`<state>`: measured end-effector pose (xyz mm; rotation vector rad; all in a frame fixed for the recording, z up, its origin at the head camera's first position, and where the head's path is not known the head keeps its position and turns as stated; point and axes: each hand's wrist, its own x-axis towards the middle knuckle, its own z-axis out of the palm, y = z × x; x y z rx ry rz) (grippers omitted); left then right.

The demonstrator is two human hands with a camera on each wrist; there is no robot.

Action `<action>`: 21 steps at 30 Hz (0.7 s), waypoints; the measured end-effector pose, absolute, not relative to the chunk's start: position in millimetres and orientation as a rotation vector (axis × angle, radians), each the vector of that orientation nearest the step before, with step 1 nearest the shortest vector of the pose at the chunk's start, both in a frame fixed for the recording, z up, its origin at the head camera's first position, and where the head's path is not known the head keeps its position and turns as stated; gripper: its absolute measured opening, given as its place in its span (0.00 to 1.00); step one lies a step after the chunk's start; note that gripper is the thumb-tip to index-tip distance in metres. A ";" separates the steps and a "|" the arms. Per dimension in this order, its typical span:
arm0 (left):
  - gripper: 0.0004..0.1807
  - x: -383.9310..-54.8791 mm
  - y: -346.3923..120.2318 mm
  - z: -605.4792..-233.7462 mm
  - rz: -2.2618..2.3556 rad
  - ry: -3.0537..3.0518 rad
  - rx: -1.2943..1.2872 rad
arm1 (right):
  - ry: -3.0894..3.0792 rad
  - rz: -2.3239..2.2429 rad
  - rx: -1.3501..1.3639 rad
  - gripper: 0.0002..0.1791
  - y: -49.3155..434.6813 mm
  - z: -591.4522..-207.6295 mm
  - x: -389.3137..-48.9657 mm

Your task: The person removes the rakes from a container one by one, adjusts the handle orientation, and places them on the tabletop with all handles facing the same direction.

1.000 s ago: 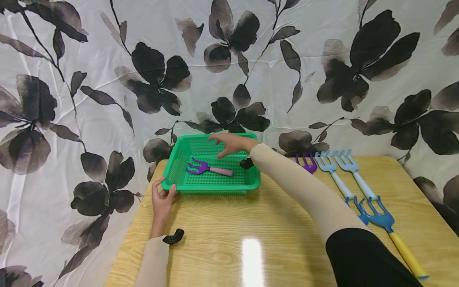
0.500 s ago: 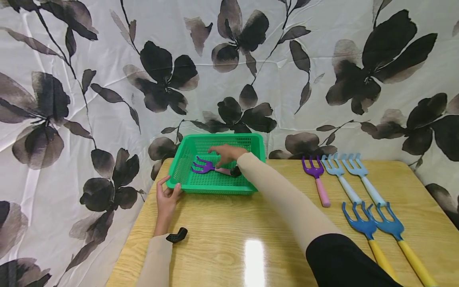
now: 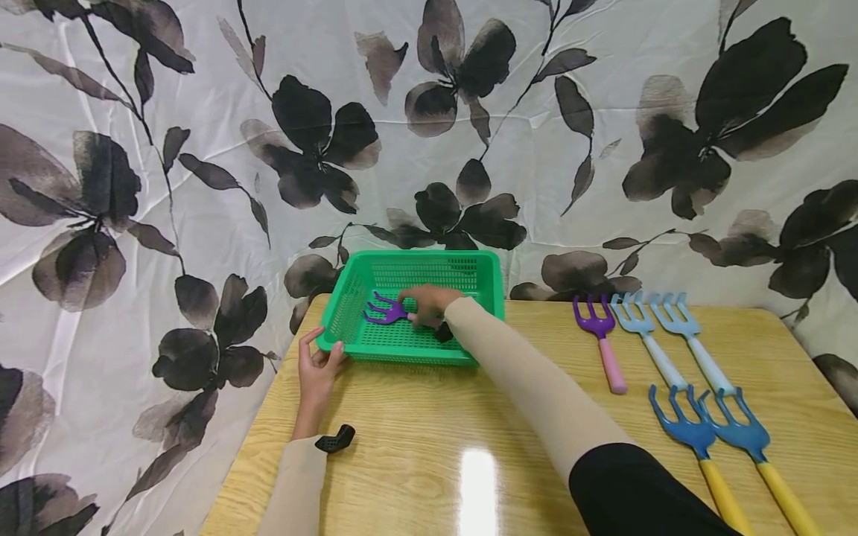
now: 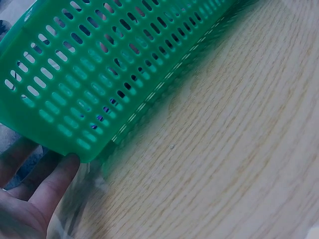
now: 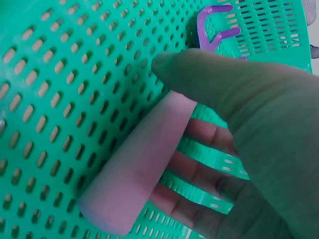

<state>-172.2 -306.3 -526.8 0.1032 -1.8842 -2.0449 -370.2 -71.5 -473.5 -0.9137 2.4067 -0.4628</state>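
Note:
A green plastic basket with slotted walls stands at the table's back. Inside it lies a hand cultivator with purple curved tines and a pink handle. My right hand is in the basket and grips this handle: in the right wrist view the thumb lies across its upper end and the fingers touch its side. At the basket's front left corner, my left hand holds the corner, thumb on the front wall and fingers round the side.
On the table's right side lie a purple garden fork with a pink handle, two light blue forks and two blue cultivators with yellow handles. A floral cloth hangs right behind the table.
My right hand has come down into the basket and closed on the cultivator's pink handle. The left hand stays at the basket's corner. The head view has shifted slightly.

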 end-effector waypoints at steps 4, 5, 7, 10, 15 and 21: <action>0.33 -169.7 -303.7 -522.8 -2.037 -1.885 0.104 | 2.406 -0.455 -0.909 0.28 -74.1 -475.3 -368.1; 0.33 -169.6 -303.5 -522.6 -2.038 -1.885 0.107 | 2.405 -0.454 -0.902 0.26 -74.4 -475.8 -367.8; 0.33 -169.6 -303.3 -522.6 -2.041 -1.883 0.111 | 2.411 -0.440 -0.905 0.23 -74.9 -477.1 -367.5; 0.33 -170.1 -303.0 -522.9 -2.045 -1.875 0.111 | 2.422 -0.439 -0.912 0.21 -74.5 -478.9 -367.2; 0.33 -170.5 -302.7 -522.7 -2.044 -1.861 0.101 | 2.440 -0.467 -0.968 0.20 -72.7 -480.4 -367.9; 0.33 -169.8 -303.2 -522.6 -2.038 -1.877 0.104 | 2.429 -0.546 -0.980 0.18 -70.6 -483.8 -370.1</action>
